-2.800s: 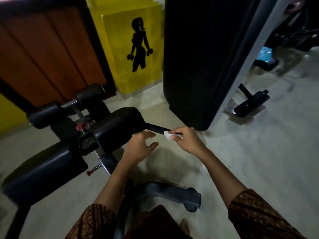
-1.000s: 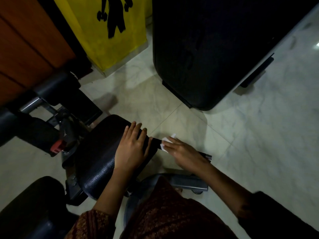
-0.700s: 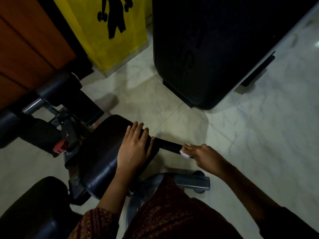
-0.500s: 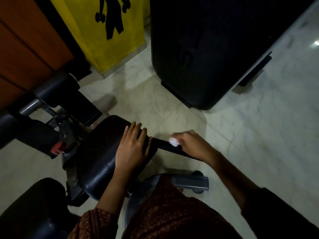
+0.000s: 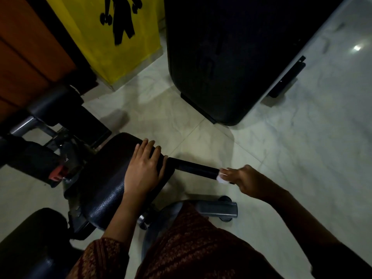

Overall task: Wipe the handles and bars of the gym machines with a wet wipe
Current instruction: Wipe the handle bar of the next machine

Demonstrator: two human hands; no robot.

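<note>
Now the right hand has slid to the end of the handle; it pinches the wet wipe. Its partner, the left hand, lies flat on the pad.

**Wipe runs out to the handle's free end**

The right hand, pinching the wet wipe, has slid from beside the bench pad half a second ago out to the free end of the black handle; most of the handle's length now shows bare between pad and wipe; the left hand, which hovered off the pad at the earliest moment, now lies flat on the pad's end beside the handle.
</note>
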